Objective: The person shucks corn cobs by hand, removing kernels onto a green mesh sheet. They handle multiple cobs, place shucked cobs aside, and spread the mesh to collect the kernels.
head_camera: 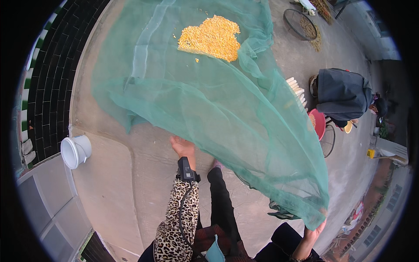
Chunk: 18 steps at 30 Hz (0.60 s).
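A large sheet of green mesh netting (203,101) spreads over the concrete before me and rises in folds towards my right side. My right hand (315,232) grips a gathered corner of it, lifted off the ground at the lower right. Curled at the net's near edge is my left hand (183,146); whether its fingers pinch the mesh cannot be made out. A heap of yellow corn kernels (211,39) lies on the far part of the netting, with a few loose grains around it. Part of the heap's near side borders a fold of mesh.
A white plastic bucket (76,151) lies tipped at the left by the wall. To the right, a person in a dark jacket (342,93) bends beside a red basin (318,124) of kernels and pale corncobs (296,88). A round hoop (299,24) stands farther off.
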### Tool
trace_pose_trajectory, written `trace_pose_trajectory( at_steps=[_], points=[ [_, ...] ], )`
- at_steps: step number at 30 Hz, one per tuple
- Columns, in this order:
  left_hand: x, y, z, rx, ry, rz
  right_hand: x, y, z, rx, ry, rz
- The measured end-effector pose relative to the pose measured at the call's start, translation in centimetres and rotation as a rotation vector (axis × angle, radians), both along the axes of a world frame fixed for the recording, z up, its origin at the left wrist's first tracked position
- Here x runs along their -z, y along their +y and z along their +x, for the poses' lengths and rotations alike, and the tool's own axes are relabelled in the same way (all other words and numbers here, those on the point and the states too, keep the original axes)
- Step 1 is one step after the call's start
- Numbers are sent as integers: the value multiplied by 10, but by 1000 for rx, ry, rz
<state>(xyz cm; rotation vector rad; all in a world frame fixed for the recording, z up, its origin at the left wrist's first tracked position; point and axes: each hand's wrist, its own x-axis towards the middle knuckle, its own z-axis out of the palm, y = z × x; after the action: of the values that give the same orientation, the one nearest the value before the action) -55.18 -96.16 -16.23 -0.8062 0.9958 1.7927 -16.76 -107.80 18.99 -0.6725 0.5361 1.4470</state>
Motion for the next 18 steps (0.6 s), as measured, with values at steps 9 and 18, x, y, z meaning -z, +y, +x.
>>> trace_pose_trajectory(
  at_steps=[9, 18],
  points=[
    [34, -55, 105, 641, -286, -342, -9, 1, 0, 1, 43, 3],
    [51, -52, 153, 459, -335, -287, -20, 8, -3, 11, 37, -9]
  ],
)
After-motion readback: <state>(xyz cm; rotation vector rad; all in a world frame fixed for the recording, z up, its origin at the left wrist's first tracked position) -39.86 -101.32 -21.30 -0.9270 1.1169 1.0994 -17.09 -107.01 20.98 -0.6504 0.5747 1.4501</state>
